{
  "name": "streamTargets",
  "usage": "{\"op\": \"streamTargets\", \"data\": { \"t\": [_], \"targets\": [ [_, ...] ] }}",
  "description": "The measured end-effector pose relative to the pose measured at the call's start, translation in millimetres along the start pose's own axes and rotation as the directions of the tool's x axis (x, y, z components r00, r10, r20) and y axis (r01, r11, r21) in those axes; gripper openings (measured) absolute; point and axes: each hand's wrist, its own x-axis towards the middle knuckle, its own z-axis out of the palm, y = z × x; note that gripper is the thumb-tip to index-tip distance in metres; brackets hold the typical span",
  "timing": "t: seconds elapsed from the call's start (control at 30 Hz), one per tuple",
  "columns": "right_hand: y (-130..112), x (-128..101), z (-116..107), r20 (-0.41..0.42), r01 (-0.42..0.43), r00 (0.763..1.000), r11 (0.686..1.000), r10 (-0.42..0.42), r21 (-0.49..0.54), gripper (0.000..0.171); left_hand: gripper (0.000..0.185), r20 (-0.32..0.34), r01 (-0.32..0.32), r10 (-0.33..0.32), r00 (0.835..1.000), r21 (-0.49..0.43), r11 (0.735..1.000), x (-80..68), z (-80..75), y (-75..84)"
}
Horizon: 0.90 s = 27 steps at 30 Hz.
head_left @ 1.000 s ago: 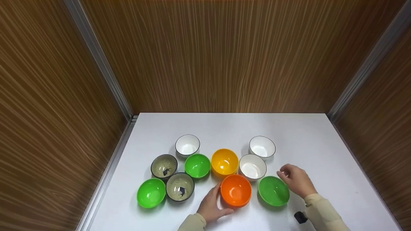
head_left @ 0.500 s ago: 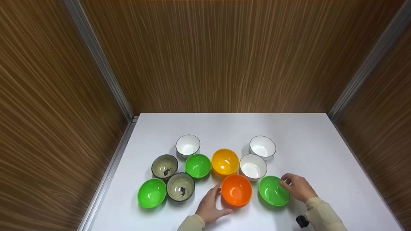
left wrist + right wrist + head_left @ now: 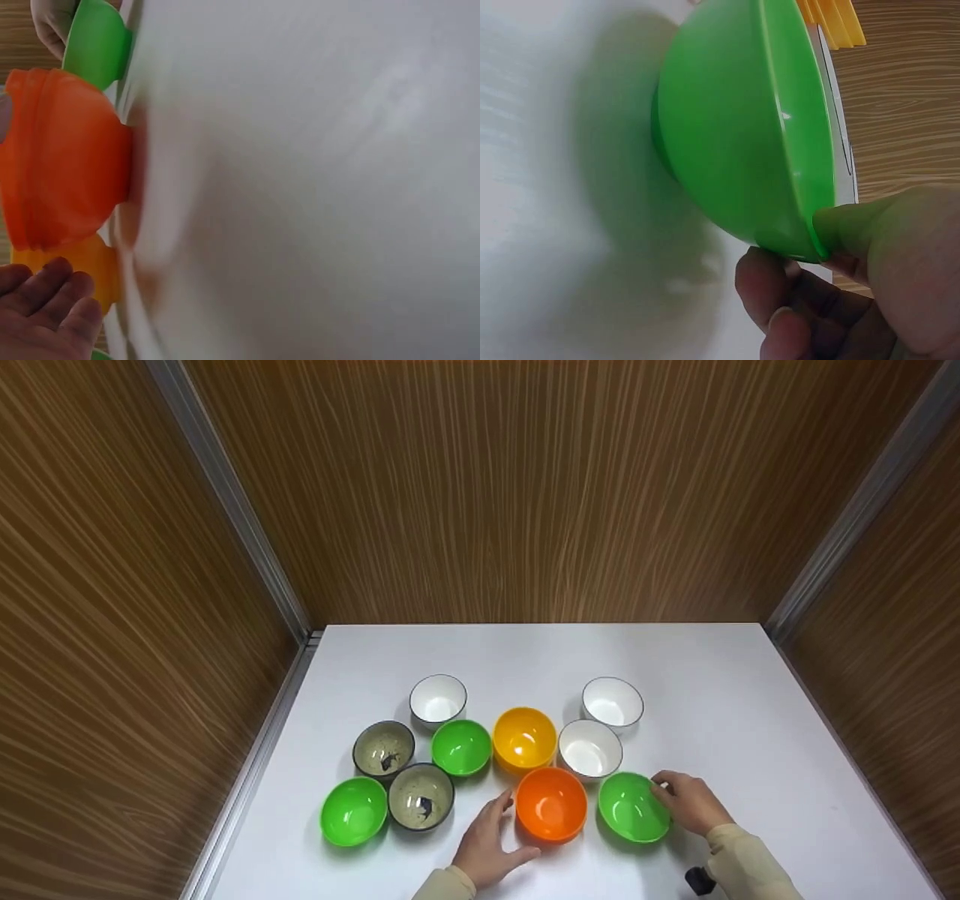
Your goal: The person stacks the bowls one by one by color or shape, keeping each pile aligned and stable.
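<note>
**Right hand on green bowl rim, left hand beside orange bowl**

Head view: white surface (image 3: 712,690) carries ten bowls. Right hand (image 3: 688,802) pinches the right rim of the near-right green bowl (image 3: 632,808); the bowl looks tipped slightly toward the orange bowl (image 3: 551,804) just left of it. Left hand (image 3: 487,840) is relaxed and spread, fingers at the orange bowl's left wall, holding nothing. Yellow bowl (image 3: 524,737) and a white bowl (image 3: 590,748) sit just beyond.

Left wrist view: fingers (image 3: 52,300) loosely extended beside the orange bowl (image 3: 64,161), not wrapped round it. Green bowl (image 3: 97,45) further off. Blurred.

Right wrist view: thumb (image 3: 870,217) over the green bowl (image 3: 735,127) rim, fingers (image 3: 780,292) curled below the outside wall. Firm pinch, bowl base seems partly off the surface.

Judgement: a rim pinch on light plastic lets it swing. Lift straight, keep it level, clear the orange rim before going sideways. Left hand should brace the orange bowl so it doesn't skid.
</note>
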Motion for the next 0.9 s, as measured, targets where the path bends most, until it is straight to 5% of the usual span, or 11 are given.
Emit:
{"op": "streamTargets", "data": {
  "t": [0.2, 0.33, 0.47, 0.63, 0.8, 0.9],
  "targets": [
    [2, 0, 1, -0.017, 0.006, 1.0, 1.0, -0.006, 0.01, 0.029, 0.087, -0.072, -0.073, 0.076, 0.995, 0.037, 0.997, -4.5, -16.2, 12.1],
    [4, 0, 3, -0.034, 0.028, 0.999, 0.999, -0.027, 0.017, 0.027, 0.075, -0.175, -0.134, 0.142, 0.974, 0.059, 0.989, -7.4, -38.4, 17.3],
    [4, -1, 5, -0.029, 0.011, 1.0, 1.0, -0.011, 0.024, 0.029, 0.066, -0.306, -0.157, 0.176, 0.936, 0.087, 0.984, -10.9, -70.4, 18.2],
    [4, -2, 5, -0.012, -0.023, 1.0, 0.999, 0.024, 0.029, 0.032, 0.06, -0.456, -0.149, 0.195, 0.868, 0.135, 0.98, -13.8, -111.7, 7.6],
    [6, -2, 7, 0.002, -0.056, 0.998, 0.997, 0.056, 0.05, 0.037, 0.057, -0.568, -0.083, 0.177, 0.804, 0.188, 0.979, -18.7, -144.3, -13.4],
    [8, -1, 8, 0.007, -0.074, 0.997, 0.995, 0.073, 0.061, 0.042, 0.06, -0.61, -0.01, 0.136, 0.781, 0.205, 0.979, -24.3, -160.7, -28.1]
  ]
}}
